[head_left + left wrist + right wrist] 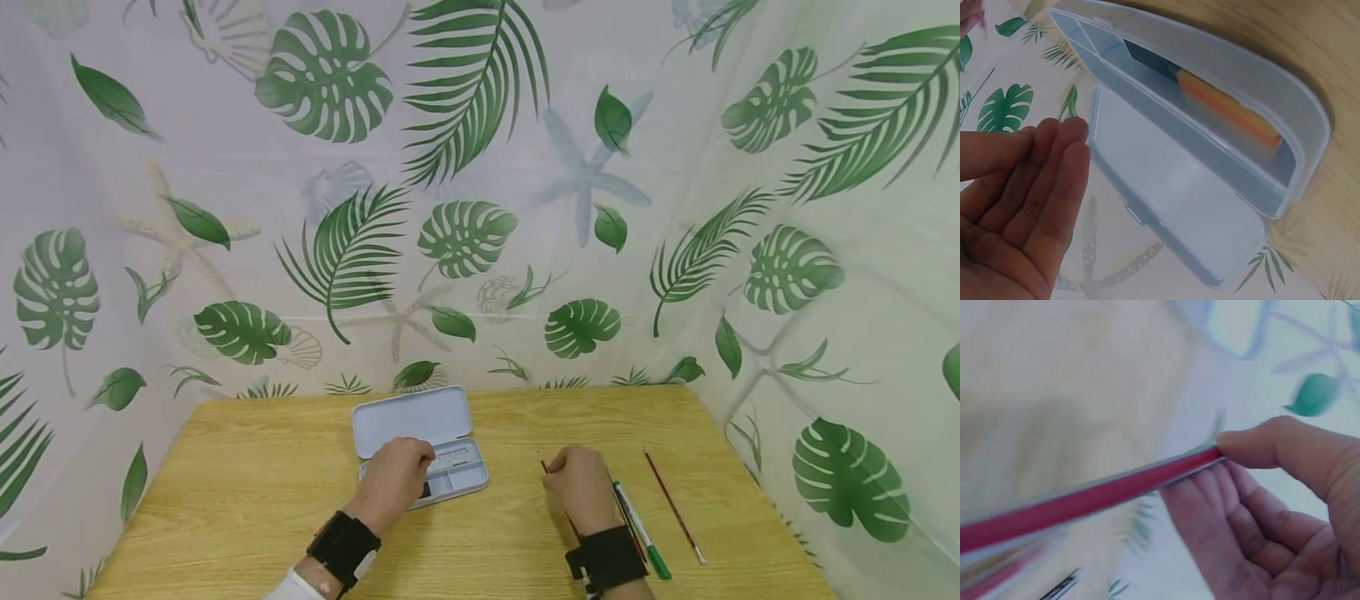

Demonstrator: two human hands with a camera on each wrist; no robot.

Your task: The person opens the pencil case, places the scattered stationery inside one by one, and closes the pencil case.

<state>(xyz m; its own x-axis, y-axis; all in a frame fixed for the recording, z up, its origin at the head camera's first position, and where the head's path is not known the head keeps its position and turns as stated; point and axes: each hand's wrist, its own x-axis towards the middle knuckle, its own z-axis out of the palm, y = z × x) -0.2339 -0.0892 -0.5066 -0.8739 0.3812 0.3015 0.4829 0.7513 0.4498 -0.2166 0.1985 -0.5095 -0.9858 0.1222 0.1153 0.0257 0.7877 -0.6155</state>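
My right hand (pixel 581 487) pinches a red pencil (pixel 1097 494) between thumb and fingers, above the table's right half. The pencil's pointed end (pixel 543 462) sticks out past the fingers in the head view. My left hand (pixel 395 477) hovers at the open pale blue pencil case (pixel 468 483), its fingers loosely bent and holding nothing in the left wrist view. A clear ruler (pixel 455 458) lies in the case. A dark block (pixel 1150 59) and an orange-yellow block (pixel 1229 103) sit in its compartments. The lid (pixel 411 421) leans back.
A green-and-white marker (pixel 642 533) lies right of my right hand, with another red item partly hidden beside it. Farther right lies a red pencil (pixel 675 506). A leaf-patterned curtain (pixel 480 167) stands behind the wooden table (pixel 247 483) and along its sides.
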